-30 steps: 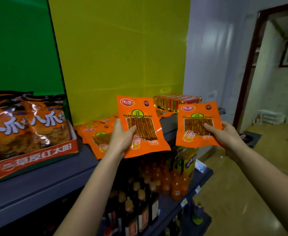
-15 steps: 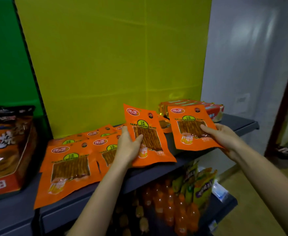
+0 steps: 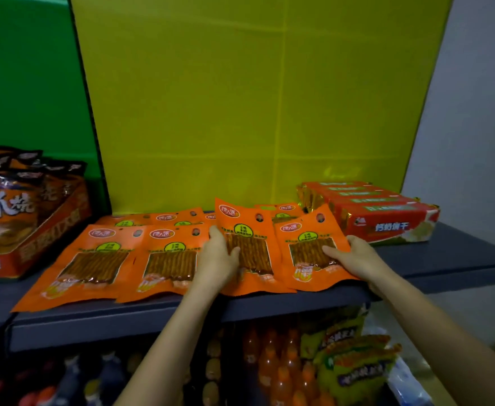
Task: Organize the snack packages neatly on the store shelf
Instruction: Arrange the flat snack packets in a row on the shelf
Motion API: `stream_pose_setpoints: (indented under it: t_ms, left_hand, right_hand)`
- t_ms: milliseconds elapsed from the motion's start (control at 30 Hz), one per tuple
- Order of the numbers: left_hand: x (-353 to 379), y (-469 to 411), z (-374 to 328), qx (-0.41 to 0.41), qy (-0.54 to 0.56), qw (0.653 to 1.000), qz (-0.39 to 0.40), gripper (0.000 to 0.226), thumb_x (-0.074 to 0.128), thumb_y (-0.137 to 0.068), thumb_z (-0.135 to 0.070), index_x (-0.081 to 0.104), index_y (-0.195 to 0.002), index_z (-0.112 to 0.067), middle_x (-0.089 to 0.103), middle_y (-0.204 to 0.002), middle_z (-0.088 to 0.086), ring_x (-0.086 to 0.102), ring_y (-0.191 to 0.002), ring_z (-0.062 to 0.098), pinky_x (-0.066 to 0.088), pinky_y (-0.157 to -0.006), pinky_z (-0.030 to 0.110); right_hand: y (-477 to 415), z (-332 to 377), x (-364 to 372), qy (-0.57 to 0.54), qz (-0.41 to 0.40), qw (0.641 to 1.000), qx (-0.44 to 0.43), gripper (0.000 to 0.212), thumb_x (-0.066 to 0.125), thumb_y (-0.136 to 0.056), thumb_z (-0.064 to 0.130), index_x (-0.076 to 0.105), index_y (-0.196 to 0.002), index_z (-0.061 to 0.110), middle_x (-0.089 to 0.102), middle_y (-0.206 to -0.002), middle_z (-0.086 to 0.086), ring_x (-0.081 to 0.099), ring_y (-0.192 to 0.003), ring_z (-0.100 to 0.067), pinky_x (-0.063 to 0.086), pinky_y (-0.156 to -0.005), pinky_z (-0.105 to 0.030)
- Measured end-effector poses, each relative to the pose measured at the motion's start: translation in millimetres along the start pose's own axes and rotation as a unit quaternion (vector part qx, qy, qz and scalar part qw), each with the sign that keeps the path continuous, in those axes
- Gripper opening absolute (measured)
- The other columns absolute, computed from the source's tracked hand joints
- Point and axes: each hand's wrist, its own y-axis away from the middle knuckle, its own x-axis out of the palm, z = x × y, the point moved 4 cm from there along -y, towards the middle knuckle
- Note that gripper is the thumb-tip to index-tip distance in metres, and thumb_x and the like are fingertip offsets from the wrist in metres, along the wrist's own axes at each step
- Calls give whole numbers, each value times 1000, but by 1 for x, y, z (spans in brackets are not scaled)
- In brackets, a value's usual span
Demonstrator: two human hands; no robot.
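Grey store shelf before a yellow panel, with orange snack packets lying in a row.
My left hand grips the third packet at its left edge, thumb on the front; its top is tilted up. My right hand grips the fourth packet at its right edge, just beside the third. Red biscuit packs lie at the right.

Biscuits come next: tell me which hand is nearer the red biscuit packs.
Right. The right hand holds a packet beside the red biscuit packs; the left hand grips another packet farther left.
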Motion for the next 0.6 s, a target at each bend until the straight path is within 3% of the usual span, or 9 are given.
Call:
stream_pose_setpoints:
  t_ms: [133,267,433,600]
  left_hand:
    - [4,-2,-4,-26,-70,997,-10,59,58,-90,-14,27,-138,0,52,-132,22,49,-123,38,39,-97,38]
    - [10,-4,-9,-20,-159,987,-4,48,60,-89,-15,37,-129,0,48,-134,20,46,-125,36,37,-98,35]
    - [13,-3,-13,8,-261,965,-23,39,58,-89,-19,45,-122,-2,48,-129,18,48,-119,36,42,-93,41]
    - [12,1,-23,65,-404,909,-80,45,55,-90,-29,45,-128,-7,48,-134,12,42,-127,29,38,-100,38]
  right_hand:
    - [-10,3,-4,178,-10,983,-32,39,59,-89,38,52,-110,5,62,-115,-14,58,-109,-33,44,-86,-37]
    - [-12,-4,-6,292,-30,953,-79,53,54,-89,47,47,-118,3,61,-115,-17,58,-107,-36,47,-83,-39]
    - [-3,6,-14,409,-63,899,-144,49,47,-91,50,55,-111,6,62,-110,-13,61,-102,-33,44,-70,-34]
    - [10,21,-18,468,-100,855,-202,45,47,-91,50,57,-112,11,61,-114,-6,59,-106,-25,48,-77,-34]
